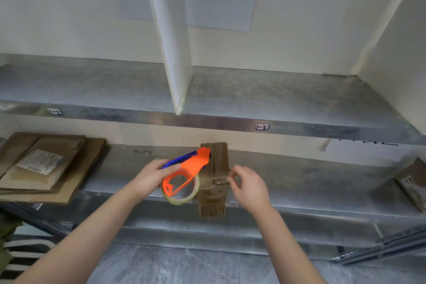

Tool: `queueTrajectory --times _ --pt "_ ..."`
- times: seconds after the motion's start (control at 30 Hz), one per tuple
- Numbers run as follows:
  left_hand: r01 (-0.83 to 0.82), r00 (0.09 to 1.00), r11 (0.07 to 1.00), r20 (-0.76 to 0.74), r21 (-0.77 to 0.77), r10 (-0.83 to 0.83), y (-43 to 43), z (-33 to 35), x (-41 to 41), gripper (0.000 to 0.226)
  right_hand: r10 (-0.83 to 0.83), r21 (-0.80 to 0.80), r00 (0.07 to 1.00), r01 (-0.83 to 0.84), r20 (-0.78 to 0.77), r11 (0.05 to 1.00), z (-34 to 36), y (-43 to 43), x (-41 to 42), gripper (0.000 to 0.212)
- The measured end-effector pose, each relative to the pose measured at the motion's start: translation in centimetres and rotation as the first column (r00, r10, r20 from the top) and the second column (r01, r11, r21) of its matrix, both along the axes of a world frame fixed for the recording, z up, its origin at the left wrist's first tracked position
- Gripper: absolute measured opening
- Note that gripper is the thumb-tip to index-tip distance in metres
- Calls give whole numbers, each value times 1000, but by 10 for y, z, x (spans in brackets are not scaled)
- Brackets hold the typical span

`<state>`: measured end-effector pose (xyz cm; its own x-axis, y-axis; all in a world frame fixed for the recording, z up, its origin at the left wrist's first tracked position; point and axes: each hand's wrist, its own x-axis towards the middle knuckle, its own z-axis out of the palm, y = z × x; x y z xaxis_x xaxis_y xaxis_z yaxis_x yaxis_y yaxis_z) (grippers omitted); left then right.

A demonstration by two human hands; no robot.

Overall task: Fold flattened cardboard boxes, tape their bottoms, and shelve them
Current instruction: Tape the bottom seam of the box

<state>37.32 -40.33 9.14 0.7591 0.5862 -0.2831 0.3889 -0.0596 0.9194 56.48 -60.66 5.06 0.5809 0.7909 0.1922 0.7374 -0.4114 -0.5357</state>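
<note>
A small folded cardboard box (pixel 219 163) stands on the lower metal shelf (pixel 311 182), its front hanging over the shelf's edge. My left hand (pixel 154 175) grips an orange and blue tape dispenser (pixel 191 168) with a roll of clear tape (pixel 184 196), held against the box's left side. A strip of tape runs from the roll across the box top. My right hand (pixel 249 182) pinches the tape's end at the box's right edge.
A pile of flattened cardboard boxes (pixel 46 168) lies at the left of the lower shelf. Another brown piece (pixel 412 182) lies at the far right. The upper shelf (pixel 276 97) has a white divider (pixel 175 53) and a label (pixel 261 127). Grey floor below.
</note>
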Motion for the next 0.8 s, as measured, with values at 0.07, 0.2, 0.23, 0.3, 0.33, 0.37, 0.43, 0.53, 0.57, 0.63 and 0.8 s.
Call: queueTrajectory --times 0.07,0.2,0.23,0.3,0.33,0.37,0.43,0.53,0.57,0.63,0.8 --pt "7 1000 998 -5 -57 -7 -1 -5 -3 38 48 34 989 -44 -141 998 1 0 2 11" --pt "-24 1000 998 0 -53 24 -5 -9 -2 48 30 74 981 -15 -193 997 -5 0 1 11" --pt "-26 1000 999 2 -38 26 -6 -10 -1 46 10 69 982 3 -189 998 -6 -1 1 11" --pt "-30 1000 1000 8 2 30 -10 -9 2 36 -20 56 977 33 -214 998 -7 -3 -1 7" --pt "-37 999 999 15 25 36 -11 -8 3 33 -23 38 971 33 -239 999 -7 -4 -2 13" --pt "-42 999 998 27 50 41 -12 -6 5 31 -10 25 964 18 -265 1000 -7 -5 -3 19" --pt "-50 998 991 45 128 45 -13 -4 7 32 35 37 930 -23 -366 999 -9 -6 -7 24" --pt "-45 997 980 66 194 33 -12 -2 8 37 37 110 750 48 -660 993 -11 -4 -14 24" --pt "-32 998 975 64 220 18 -12 -1 8 38 33 126 672 89 -740 988 -11 -3 -16 23" --pt "4 999 951 31 310 -14 -10 0 8 46 53 155 521 153 -852 976 -12 -1 -18 23" --pt "37 999 909 -3 415 -39 -12 4 12 50 153 213 276 200 -949 956 -11 -2 -15 30"
